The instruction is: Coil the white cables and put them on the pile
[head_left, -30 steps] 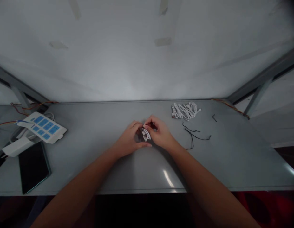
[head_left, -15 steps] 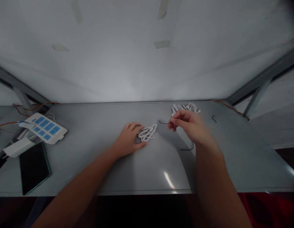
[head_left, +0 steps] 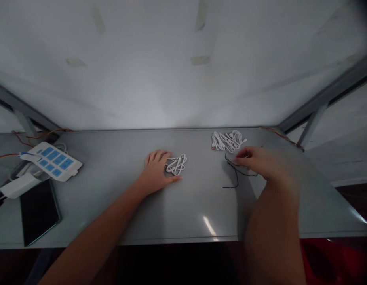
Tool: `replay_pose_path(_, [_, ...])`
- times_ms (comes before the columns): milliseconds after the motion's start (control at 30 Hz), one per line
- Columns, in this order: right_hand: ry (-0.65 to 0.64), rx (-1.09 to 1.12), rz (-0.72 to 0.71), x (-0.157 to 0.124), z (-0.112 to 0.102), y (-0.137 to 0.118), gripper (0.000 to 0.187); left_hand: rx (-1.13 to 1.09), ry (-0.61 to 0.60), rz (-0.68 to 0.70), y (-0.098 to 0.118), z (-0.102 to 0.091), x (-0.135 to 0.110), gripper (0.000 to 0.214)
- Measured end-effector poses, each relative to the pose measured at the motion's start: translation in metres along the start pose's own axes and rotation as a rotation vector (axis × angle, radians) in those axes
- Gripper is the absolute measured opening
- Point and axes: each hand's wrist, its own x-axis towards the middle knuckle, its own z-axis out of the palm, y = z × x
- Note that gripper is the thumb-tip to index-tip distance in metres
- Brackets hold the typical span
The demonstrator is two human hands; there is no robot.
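A grey table (head_left: 189,209) carries a small white cable coil (head_left: 176,164) near its middle, with the left hand (head_left: 156,172) lying flat beside it, fingers touching it. Toward the far right lie a looser cable bundle (head_left: 227,141) and, nearer, thin black ties (head_left: 236,179). At the left end sit a power strip (head_left: 51,161), a white block (head_left: 17,186) and a dark tablet (head_left: 37,209).

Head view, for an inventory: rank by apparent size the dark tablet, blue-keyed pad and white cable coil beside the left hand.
dark tablet
blue-keyed pad, though the tablet's nearness makes that gap unsure
white cable coil
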Motion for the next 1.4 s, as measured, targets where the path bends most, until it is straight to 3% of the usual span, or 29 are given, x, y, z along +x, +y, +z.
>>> replay_pose_path(100, [0.229, -0.226, 0.055, 0.002, 0.007, -0.015, 0.029, -0.037, -0.003, 0.052, 0.001, 0.002, 0.002, 0.073])
replay_pose_path(167, [0.334, -0.216, -0.106, 0.002, 0.024, -0.035, 0.024, -0.055, -0.011, 0.082, 0.001, 0.001, 0.003, 0.059])
replay_pose_path(200, [0.275, -0.169, -0.170, 0.001, 0.036, -0.045, 0.019, -0.061, -0.012, 0.088, 0.002, 0.000, 0.004, 0.054])
replay_pose_path(267, [0.008, -0.066, -0.230, -0.004, 0.064, -0.063, 0.009, -0.075, -0.012, 0.094, 0.001, -0.002, 0.004, 0.049])
replay_pose_path(300, [-0.060, -0.068, -0.246, -0.007, 0.078, -0.069, 0.010, -0.084, -0.012, 0.097, 0.001, -0.003, 0.005, 0.047])
replay_pose_path(367, [-0.159, -0.115, -0.313, -0.015, 0.104, -0.077, 0.015, -0.105, -0.016, 0.103, 0.000, -0.004, 0.006, 0.045])
replay_pose_path(467, [-0.189, -0.179, -0.402, -0.024, 0.127, -0.081, 0.016, -0.129, -0.007, 0.080, -0.002, -0.005, 0.007, 0.045])
replay_pose_path(667, [-0.197, -0.169, -0.408, -0.022, 0.140, -0.084, 0.016, -0.340, -0.026, -0.049, -0.007, -0.007, 0.009, 0.039])
replay_pose_path(800, [-0.159, -0.166, -0.446, -0.020, 0.157, -0.086, 0.011, -0.357, -0.010, -0.054, -0.008, -0.006, 0.008, 0.029])
replay_pose_path(1033, [-0.117, -0.146, -0.448, -0.019, 0.174, -0.089, 0.005, -0.394, 0.134, -0.119, -0.016, 0.001, 0.008, 0.026])
replay_pose_path(1200, [-0.147, -0.024, -0.416, -0.019, 0.166, -0.085, 0.010, -0.837, 0.194, -0.385, -0.019, 0.003, 0.012, 0.026])
replay_pose_path(1300, [-0.329, 0.159, -0.369, -0.023, 0.161, -0.087, 0.017, -1.189, 0.263, -0.484, -0.014, 0.004, 0.012, 0.028])
replay_pose_path(1400, [-0.511, 0.357, -0.319, -0.029, 0.158, -0.093, 0.027, -1.452, 0.241, -0.553, -0.005, 0.001, 0.012, 0.027])
